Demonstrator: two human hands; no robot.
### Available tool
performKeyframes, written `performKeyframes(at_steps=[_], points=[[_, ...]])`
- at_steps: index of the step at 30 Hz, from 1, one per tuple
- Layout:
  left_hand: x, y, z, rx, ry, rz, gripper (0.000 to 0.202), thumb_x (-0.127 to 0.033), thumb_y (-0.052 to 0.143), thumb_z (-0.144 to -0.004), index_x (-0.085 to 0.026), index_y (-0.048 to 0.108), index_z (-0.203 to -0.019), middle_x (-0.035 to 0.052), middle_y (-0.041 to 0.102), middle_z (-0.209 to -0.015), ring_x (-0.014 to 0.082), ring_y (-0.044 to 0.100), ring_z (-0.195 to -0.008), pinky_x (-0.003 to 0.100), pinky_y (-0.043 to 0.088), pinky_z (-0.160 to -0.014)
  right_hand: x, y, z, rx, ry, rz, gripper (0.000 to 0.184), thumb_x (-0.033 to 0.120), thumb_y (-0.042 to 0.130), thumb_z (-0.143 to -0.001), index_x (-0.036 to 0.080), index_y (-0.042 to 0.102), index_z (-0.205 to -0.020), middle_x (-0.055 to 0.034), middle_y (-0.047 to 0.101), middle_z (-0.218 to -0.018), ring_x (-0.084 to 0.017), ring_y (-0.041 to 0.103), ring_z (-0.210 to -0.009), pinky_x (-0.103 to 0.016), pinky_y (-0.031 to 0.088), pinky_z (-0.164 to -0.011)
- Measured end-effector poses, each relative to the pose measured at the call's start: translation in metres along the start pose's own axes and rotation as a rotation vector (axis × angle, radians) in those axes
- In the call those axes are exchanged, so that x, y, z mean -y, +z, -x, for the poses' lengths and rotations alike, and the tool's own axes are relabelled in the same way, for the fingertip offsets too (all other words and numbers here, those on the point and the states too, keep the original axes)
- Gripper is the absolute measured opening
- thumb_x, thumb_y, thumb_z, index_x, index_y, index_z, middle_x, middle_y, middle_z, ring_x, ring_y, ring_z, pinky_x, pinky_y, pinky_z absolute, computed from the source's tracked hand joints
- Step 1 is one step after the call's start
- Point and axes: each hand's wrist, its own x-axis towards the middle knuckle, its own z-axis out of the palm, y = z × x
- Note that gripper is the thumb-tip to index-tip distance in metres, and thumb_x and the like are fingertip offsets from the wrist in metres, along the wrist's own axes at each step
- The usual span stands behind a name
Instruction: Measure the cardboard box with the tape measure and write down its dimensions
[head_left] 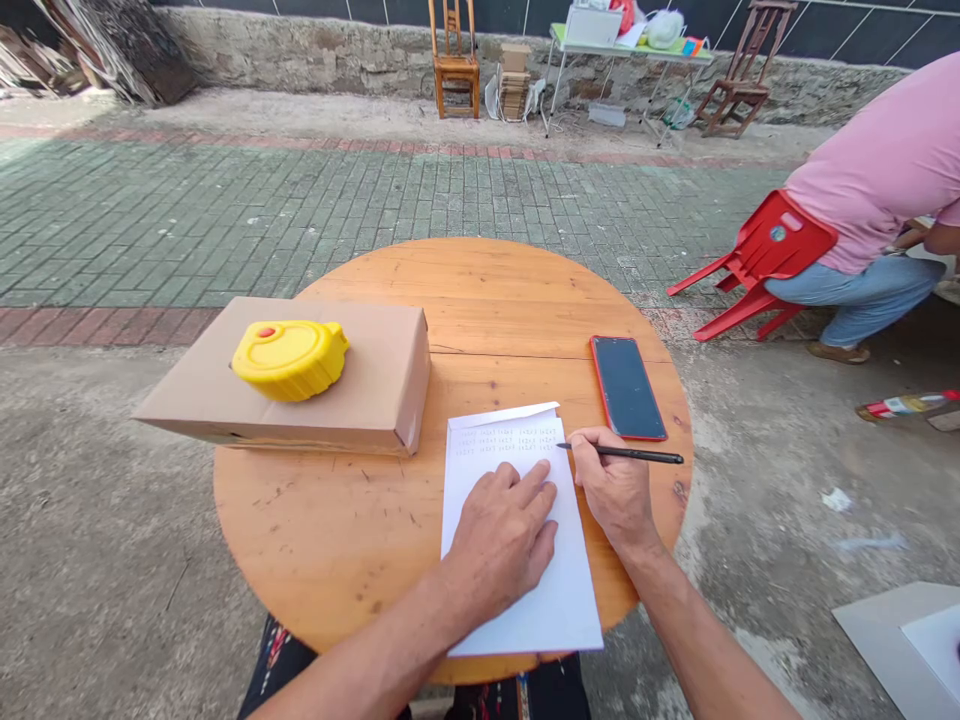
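Observation:
My left hand [504, 535] lies flat, fingers stretched, on a white sheet of paper [562, 600] on a round wooden table [330, 540]. Several rows of small writing fill the sheet's top. My right hand [613, 485] is closed round a black pen [622, 453] whose tip touches the paper's upper right edge. A phone in a red case [627, 387] lies face up just beyond the pen. To the left sits a cardboard box [375, 385] with a yellow tape measure [289, 359] on top.
A person in a pink shirt [877, 170] sits on a tipped red plastic chair [765, 260] at the right. Wooden chairs [454, 70] and a folding table [622, 45] stand by the far stone wall. White board [900, 640] lies on the ground at lower right.

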Motion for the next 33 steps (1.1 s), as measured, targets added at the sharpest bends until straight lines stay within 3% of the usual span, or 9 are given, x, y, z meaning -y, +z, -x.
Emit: performKeyframes(at_steps=[33], points=[[0.0007, 0.0031, 0.0009, -0.020, 0.002, -0.009, 0.024, -0.026, 0.051, -0.091, -0.020, 0.059, -0.112, -0.0009, 0.053, -0.140, 0.0250, 0.046, -0.091, 0.044, 0.049, -0.078, 0.0008, 0.0013, 0.0006, -0.011, -0.012, 0.025, 0.020, 0.029, 0.052, -0.087, 0.020, 0.060, -0.071, 0.0058, 0.051, -0.049, -0.012, 0.050, -0.045, -0.024, 0.041, -0.051]])
